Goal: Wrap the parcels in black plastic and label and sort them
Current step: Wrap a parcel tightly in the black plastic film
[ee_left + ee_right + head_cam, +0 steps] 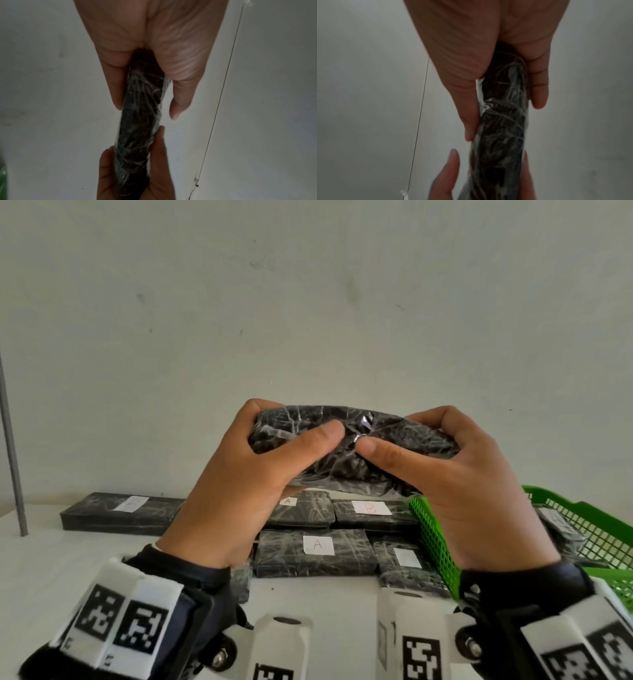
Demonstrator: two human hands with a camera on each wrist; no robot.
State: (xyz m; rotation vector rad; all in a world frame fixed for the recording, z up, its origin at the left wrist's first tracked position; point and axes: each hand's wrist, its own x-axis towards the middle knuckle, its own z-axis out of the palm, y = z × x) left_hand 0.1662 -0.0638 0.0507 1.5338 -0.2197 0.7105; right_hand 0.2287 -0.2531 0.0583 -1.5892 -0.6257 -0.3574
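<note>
1. Held parcel [349, 453]: one flat packet in crinkled black plastic under clear film, lifted clear of the table [68, 546] in front of a pale wall [308, 285]. No label visible on the face shown.
2. Left hand [246, 494]: grips the parcel's left end; the thumb lies across the near face and points toward the middle, the fingers curl over the far edge. In the left wrist view the parcel [142, 121] runs edge-on out of the left hand [150, 47], thumb on one face and fingers on the other.
3. Right hand [469, 491]: grips the right end in mirror fashion, thumb tip just beside the left thumb tip near the parcel's centre. The right wrist view shows the parcel [503, 121] pinched between thumb and fingers of the right hand [479, 47].
4. Position relative to grip: the parcel spans between both hands, its middle exposed, both ends covered.
5. Wrapped parcels on table [315, 553]: several, lying flat below the hands, touching one another; white labels read "A" [318, 544] and "B" [371, 507], others too faint to read.
6. Green basket [435, 539]: mesh-walled, at right, holding at least one wrapped parcel.
7. Grey pole [12, 446]: upright at far left.
</note>
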